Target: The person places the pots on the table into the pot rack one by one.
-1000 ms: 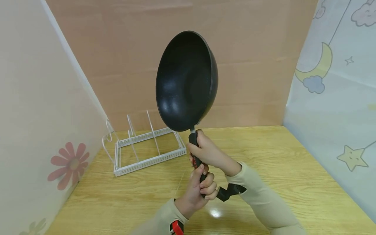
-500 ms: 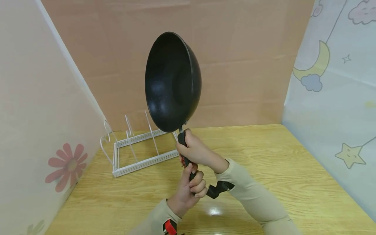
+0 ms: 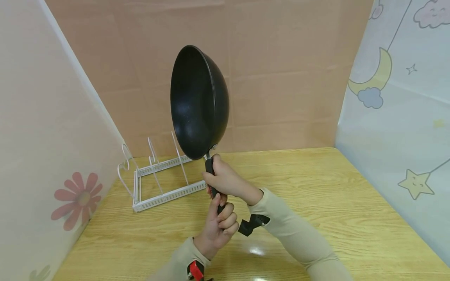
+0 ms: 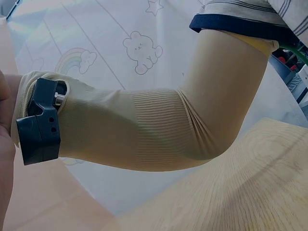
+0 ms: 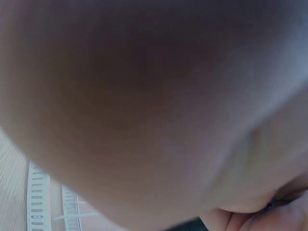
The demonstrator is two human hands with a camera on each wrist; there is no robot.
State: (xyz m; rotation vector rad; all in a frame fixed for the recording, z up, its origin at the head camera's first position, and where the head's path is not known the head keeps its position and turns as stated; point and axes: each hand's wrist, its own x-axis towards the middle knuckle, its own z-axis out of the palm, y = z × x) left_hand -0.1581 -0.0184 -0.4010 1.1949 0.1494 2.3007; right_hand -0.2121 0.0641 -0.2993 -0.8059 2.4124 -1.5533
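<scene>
A deep black wok [image 3: 193,105] is held upright above the table in the head view, its hollow facing left and its handle [image 3: 209,166] pointing down. My right hand [image 3: 225,177] grips the upper part of that handle, just below the bowl. Lower down, my left hand [image 3: 216,226] wraps round the handle's end, thumb on top. A white wire rack [image 3: 172,195] with upright dividers stands on the table, left of the hands. The right wrist view is mostly filled by blurred skin, with the rack [image 5: 38,202] at lower left. A sleeved forearm [image 4: 125,130] fills the left wrist view.
The wood-grain table [image 3: 299,187] spreads around the rack and under the arms. A pinkish-brown back wall [image 3: 281,78] rises behind it. Pale printed walls stand on the left [image 3: 45,97] and right [image 3: 404,117]. Black camera mounts sit on both wrists.
The wok and both hands have moved left in the head view, nearer the rack. The wok has turned, so its hollow shows narrower and more of its outside is visible. Both grips stay the same.
</scene>
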